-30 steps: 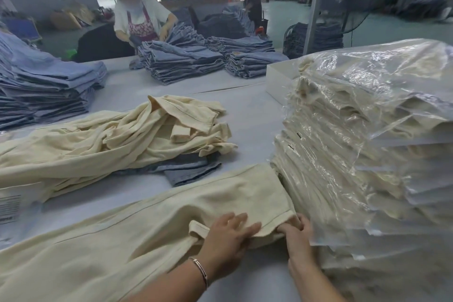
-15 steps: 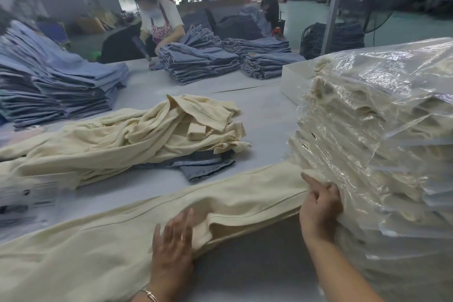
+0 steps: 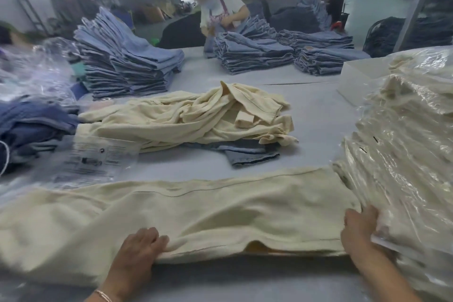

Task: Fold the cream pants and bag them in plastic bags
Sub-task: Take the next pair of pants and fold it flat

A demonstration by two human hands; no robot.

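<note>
One pair of cream pants [image 3: 220, 213] lies flat across the near edge of the table, lengthwise from left to right. My left hand [image 3: 141, 250] grips its near edge, fingers curled into the fabric. My right hand [image 3: 359, 230] rests at the pants' right end with fingers fairly straight, touching the stack of bagged cream pants [image 3: 404, 142]; plastic covers part of the hand. A loose pile of unfolded cream pants [image 3: 186, 120] sits behind. Flat printed plastic bags [image 3: 90, 157] lie at the left.
Stacks of folded blue jeans [image 3: 127, 66] [image 3: 252, 54] stand at the back of the grey table [image 3: 313, 110], where another person [image 3: 218, 7] works. Blue jeans [image 3: 250, 154] lie under the cream pile. Dark blue garments [image 3: 29, 127] are at the left, a white box [image 3: 355, 73] at the right.
My left hand slid left along the pants and now grips the near edge. My right hand dropped from the bagged stack's side to the pants' right end. The view turned left.
</note>
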